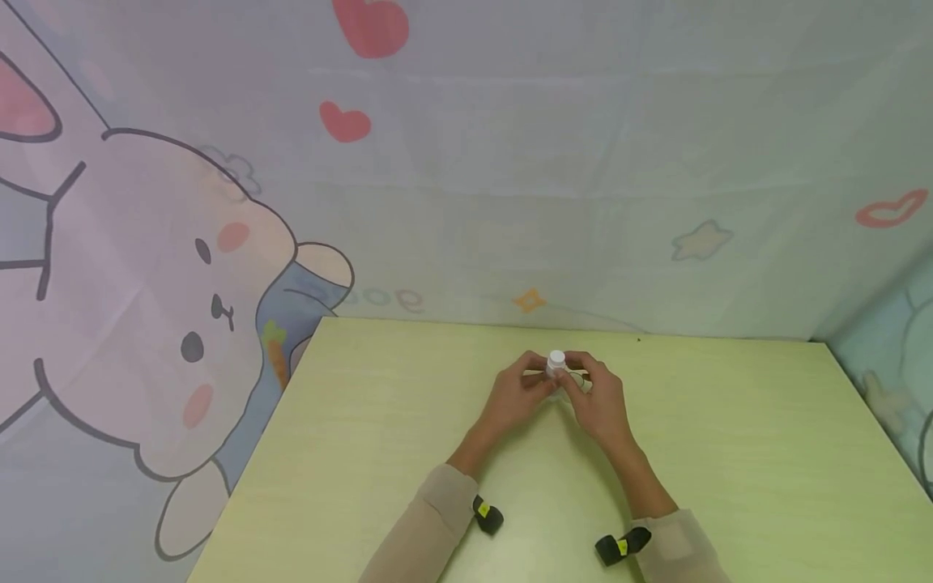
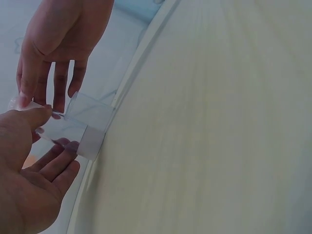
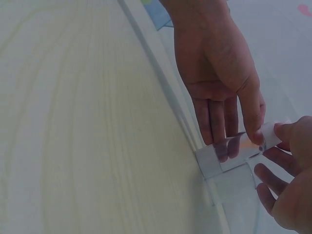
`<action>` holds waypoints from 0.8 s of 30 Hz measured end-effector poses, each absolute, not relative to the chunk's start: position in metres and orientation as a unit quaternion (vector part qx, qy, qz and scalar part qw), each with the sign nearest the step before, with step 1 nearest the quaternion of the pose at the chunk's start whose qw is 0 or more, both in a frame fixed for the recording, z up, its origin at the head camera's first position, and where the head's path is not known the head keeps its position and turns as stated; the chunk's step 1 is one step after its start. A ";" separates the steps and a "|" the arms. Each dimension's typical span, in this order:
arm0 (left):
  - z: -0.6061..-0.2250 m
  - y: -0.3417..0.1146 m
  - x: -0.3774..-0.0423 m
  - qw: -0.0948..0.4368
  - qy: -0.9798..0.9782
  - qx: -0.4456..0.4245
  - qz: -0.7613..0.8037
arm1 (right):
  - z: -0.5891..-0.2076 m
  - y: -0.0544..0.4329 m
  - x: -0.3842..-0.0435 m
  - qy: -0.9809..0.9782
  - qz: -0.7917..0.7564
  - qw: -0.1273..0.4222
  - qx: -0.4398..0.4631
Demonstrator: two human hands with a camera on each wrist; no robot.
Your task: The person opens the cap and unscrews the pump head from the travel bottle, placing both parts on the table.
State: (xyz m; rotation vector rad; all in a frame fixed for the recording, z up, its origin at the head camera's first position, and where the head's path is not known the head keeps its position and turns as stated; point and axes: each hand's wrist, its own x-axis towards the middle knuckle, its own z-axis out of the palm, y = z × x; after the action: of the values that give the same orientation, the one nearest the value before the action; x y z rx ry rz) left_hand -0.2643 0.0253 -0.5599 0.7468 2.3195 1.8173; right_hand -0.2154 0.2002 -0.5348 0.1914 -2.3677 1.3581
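Observation:
A small bottle [image 1: 557,361] with a white top stands between both hands. The wrist views show its see-through body [image 3: 239,150] and a whitish band at the base, near the table. My left hand [image 1: 514,398] holds the bottle from the left, thumb and fingers around its side. My right hand [image 1: 603,406] pinches its upper part near the top; the fingers partly hide that grip. Close beside the bottle, on the right hand's side, a clear cup-like container [image 2: 90,111] rests on the table. No finger visibly grips this container.
The pale wooden table [image 1: 729,453] has its back edge close behind the bottle. A hanging cloth [image 1: 510,162] printed with hearts and a rabbit rises behind it. Black wrist devices [image 1: 487,516] sit at both sleeves.

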 end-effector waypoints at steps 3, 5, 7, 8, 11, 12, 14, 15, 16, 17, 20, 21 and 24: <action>-0.560 0.026 -0.263 0.053 0.761 0.240 0.601 | -0.535 0.201 -0.215 -0.847 0.489 0.199 0.069; -0.559 0.027 -0.263 0.052 0.761 0.238 0.602 | -0.535 0.201 -0.215 -0.846 0.491 0.195 0.068; -0.559 0.027 -0.262 0.049 0.761 0.236 0.602 | -0.534 0.201 -0.215 -0.847 0.493 0.191 0.066; -0.559 0.027 -0.262 0.049 0.761 0.236 0.603 | -0.534 0.200 -0.215 -0.847 0.493 0.190 0.065; -0.559 0.027 -0.263 0.044 0.763 0.235 0.601 | -0.533 0.198 -0.214 -0.842 0.500 0.192 0.061; -0.559 0.027 -0.263 0.043 0.763 0.236 0.600 | -0.533 0.198 -0.214 -0.840 0.502 0.195 0.061; -0.559 0.026 -0.263 0.040 0.765 0.237 0.597 | -0.534 0.196 -0.215 -0.837 0.506 0.200 0.060; -0.559 0.026 -0.263 0.039 0.767 0.237 0.596 | -0.534 0.196 -0.215 -0.835 0.508 0.201 0.060; -0.559 0.026 -0.263 0.039 0.768 0.237 0.594 | -0.535 0.196 -0.215 -0.835 0.509 0.202 0.060; -0.558 0.026 -0.263 0.040 0.769 0.237 0.593 | -0.535 0.195 -0.215 -0.835 0.509 0.202 0.059; -0.557 0.027 -0.262 0.042 0.770 0.238 0.591 | -0.536 0.196 -0.215 -0.837 0.507 0.201 0.055; -0.557 0.027 -0.262 0.042 0.770 0.238 0.590 | -0.536 0.196 -0.215 -0.838 0.504 0.202 0.054; -0.557 0.027 -0.262 0.040 0.770 0.239 0.590 | -0.536 0.197 -0.216 -0.843 0.496 0.202 0.053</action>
State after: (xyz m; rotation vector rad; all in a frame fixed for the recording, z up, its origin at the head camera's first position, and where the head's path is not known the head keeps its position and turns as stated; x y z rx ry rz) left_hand -0.2621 0.0275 -0.5567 0.7324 2.3601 1.8066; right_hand -0.2163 0.1968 -0.5359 0.1480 -2.3536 1.3863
